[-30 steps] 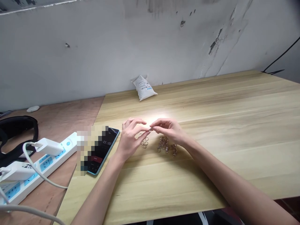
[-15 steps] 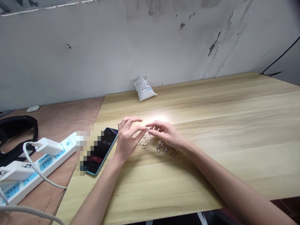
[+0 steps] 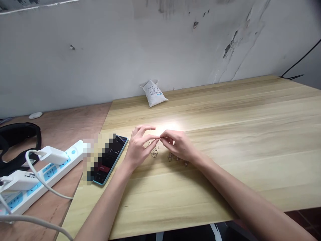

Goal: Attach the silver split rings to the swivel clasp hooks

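My left hand [image 3: 140, 146] pinches with thumb and index finger, the other fingers raised. Its tips meet those of my right hand [image 3: 178, 144], which is also closed in a pinch. Between the touching fingertips is a small metal piece [image 3: 159, 138], mostly hidden, so its exact kind does not show. Several loose metal split rings [image 3: 154, 153] lie on the table below and beside my left thumb. Under my right hand lies a cluster of small metal swivel clasps [image 3: 177, 159], partly covered by the palm.
A phone [image 3: 111, 160] with a running timer lies left of my left hand. Farther left are a white power strip [image 3: 54, 172] with chargers and cables, and a black strap-like item [image 3: 22, 129]. A white plastic packet [image 3: 154, 94] rests on the wooden table [image 3: 238, 134] near the wall.
The right fingers have curled in closer around the small metal piece, and less of it shows. Both hands stay in nearly the same place; the view has shifted slightly.
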`<action>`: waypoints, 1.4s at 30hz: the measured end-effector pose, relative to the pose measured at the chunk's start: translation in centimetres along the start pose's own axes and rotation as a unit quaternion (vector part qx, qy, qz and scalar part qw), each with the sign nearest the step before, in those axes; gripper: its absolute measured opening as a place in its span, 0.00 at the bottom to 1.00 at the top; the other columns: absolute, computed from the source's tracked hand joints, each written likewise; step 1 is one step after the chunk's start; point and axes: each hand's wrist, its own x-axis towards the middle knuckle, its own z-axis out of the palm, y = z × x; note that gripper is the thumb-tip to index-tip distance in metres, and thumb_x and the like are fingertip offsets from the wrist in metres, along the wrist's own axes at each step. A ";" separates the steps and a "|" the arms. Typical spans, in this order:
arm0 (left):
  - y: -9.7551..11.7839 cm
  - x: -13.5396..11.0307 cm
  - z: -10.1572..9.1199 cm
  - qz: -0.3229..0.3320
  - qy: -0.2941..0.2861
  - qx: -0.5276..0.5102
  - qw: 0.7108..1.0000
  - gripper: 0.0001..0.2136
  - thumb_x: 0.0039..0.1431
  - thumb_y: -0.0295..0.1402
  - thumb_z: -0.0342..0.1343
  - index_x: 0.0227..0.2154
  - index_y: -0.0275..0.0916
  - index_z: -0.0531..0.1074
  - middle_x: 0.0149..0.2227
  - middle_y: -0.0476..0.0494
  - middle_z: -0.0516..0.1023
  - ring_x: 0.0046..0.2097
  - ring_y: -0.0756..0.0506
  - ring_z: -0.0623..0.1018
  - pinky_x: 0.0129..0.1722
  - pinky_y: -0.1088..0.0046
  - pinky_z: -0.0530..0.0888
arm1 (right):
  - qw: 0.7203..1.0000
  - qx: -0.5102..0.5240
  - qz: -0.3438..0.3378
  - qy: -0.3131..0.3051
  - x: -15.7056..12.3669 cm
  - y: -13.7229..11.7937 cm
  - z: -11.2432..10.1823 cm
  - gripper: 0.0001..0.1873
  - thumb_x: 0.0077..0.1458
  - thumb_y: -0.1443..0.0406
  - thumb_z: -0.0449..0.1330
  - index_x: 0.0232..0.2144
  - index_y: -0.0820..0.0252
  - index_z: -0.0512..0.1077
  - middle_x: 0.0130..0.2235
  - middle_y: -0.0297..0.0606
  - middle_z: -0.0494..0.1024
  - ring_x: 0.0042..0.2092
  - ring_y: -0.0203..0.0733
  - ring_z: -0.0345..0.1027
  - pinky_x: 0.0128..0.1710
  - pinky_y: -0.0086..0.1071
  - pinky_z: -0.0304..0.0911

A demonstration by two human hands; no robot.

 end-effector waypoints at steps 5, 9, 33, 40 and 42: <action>0.0 0.0 0.0 -0.002 -0.015 -0.018 1.000 0.05 0.60 0.28 0.59 0.36 0.44 0.78 0.47 0.43 0.76 0.53 0.42 0.70 0.51 0.58 0.72 | 0.998 -0.058 -0.017 0.018 -0.2 -0.3 0.2 0.07 0.60 0.68 0.53 0.29 0.59 0.69 0.25 0.32 0.70 0.26 0.33 0.59 0.28 0.29 0.53; 0.2 0.0 0.0 0.006 -0.037 -0.016 0.999 0.05 0.59 0.26 0.59 0.35 0.43 0.78 0.47 0.43 0.76 0.54 0.42 0.70 0.53 0.58 0.71 | 0.997 -0.073 -0.013 0.025 -0.2 -0.3 0.3 0.08 0.59 0.69 0.53 0.28 0.59 0.69 0.25 0.33 0.71 0.26 0.33 0.59 0.28 0.29 0.53; -0.4 -0.3 0.3 -0.030 0.052 0.119 0.991 0.03 0.54 0.27 0.60 0.28 0.42 0.75 0.47 0.44 0.78 0.55 0.37 0.72 0.52 0.55 0.67 | 0.976 -0.206 -0.071 -0.014 -0.3 -1.0 0.7 0.15 0.66 0.64 0.50 0.38 0.57 0.77 0.31 0.38 0.80 0.31 0.38 0.68 0.29 0.32 0.55; -0.4 -0.1 0.2 -0.027 0.064 0.077 0.995 0.03 0.55 0.26 0.60 0.29 0.42 0.75 0.46 0.44 0.77 0.54 0.38 0.71 0.53 0.55 0.68 | 0.982 -0.183 -0.041 0.007 -0.2 -1.0 0.3 0.13 0.64 0.58 0.55 0.39 0.59 0.75 0.40 0.43 0.77 0.40 0.44 0.68 0.39 0.36 0.60; -0.1 -0.1 0.4 -0.006 0.046 0.069 0.997 0.03 0.55 0.26 0.60 0.29 0.42 0.75 0.46 0.45 0.78 0.55 0.38 0.72 0.53 0.55 0.68 | 0.986 -0.168 -0.014 0.005 -0.2 -0.9 0.3 0.13 0.64 0.59 0.55 0.43 0.59 0.74 0.44 0.44 0.76 0.44 0.45 0.68 0.43 0.38 0.60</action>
